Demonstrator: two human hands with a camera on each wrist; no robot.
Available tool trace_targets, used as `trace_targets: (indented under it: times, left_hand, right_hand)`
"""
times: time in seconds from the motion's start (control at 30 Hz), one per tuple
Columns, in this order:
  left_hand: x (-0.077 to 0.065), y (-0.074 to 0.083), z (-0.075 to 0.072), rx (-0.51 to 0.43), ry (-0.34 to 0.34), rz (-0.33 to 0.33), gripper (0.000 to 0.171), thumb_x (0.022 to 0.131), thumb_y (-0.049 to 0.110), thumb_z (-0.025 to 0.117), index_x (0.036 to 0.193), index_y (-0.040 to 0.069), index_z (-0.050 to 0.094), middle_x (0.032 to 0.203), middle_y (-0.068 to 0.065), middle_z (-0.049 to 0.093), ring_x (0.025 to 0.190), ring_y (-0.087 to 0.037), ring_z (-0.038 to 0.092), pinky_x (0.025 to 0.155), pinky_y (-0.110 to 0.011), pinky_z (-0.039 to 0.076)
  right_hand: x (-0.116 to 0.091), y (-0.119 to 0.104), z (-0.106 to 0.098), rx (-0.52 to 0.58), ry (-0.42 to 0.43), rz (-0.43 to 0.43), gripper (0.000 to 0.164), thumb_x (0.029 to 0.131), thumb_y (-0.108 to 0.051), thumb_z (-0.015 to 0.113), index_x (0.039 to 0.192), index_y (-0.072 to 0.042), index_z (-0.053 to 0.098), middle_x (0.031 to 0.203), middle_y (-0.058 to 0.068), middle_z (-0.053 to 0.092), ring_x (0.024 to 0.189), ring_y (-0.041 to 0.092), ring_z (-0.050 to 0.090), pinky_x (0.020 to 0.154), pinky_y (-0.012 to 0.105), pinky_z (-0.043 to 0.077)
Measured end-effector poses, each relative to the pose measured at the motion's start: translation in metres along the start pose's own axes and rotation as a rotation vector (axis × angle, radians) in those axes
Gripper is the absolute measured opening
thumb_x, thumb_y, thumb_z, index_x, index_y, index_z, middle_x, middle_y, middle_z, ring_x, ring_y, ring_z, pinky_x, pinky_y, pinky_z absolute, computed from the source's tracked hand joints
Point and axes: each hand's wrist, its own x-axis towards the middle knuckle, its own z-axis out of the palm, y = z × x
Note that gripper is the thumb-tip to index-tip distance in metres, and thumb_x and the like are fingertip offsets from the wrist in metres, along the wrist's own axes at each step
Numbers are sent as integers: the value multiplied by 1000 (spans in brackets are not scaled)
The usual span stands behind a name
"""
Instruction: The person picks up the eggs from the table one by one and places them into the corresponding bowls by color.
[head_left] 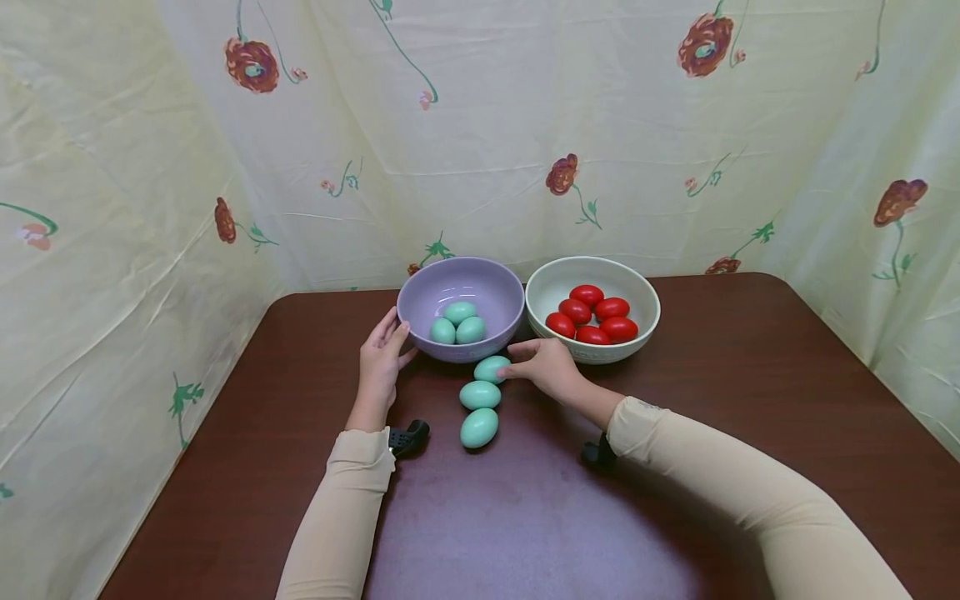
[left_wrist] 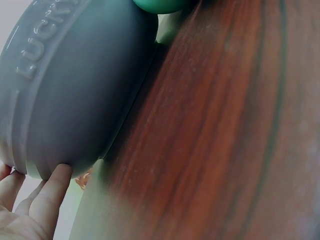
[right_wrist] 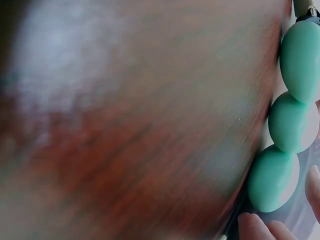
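In the head view, a purple bowl (head_left: 457,354) contains three mint-green eggs (head_left: 470,330). The left hand (head_left: 380,364) rests its fingers against the bowl's left outer side, and the left wrist view shows fingertips (left_wrist: 61,172) touching the wall. Three more green eggs (head_left: 480,395) lie in a line on the table before the bowl. At the farthest egg (head_left: 491,367), the right hand (head_left: 551,367) has its thumb and fingers spread around it. A narrow gap shows between a fingertip (right_wrist: 313,187) and that egg in the right wrist view.
A white bowl (head_left: 592,353) with several red eggs (head_left: 576,312) stands right beside the purple one. Both sit near the back edge of the dark wooden table (head_left: 720,358). A flowered curtain (head_left: 480,192) hangs behind and on both sides.
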Motion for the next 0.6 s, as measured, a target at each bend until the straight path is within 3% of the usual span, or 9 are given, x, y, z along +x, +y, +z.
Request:
trace_targets:
  times: [0.6]
  left_hand:
    - [-1,0,-1,0,-15,8,56,100,26,60,153,19,41,161,-2,35,141,-20,46,106,-49,47]
  right_hand:
    - [9,0,9,89,-25,104,55,78,-24,85,126,-2,68,124,15,70,124,27,56,99,37,50]
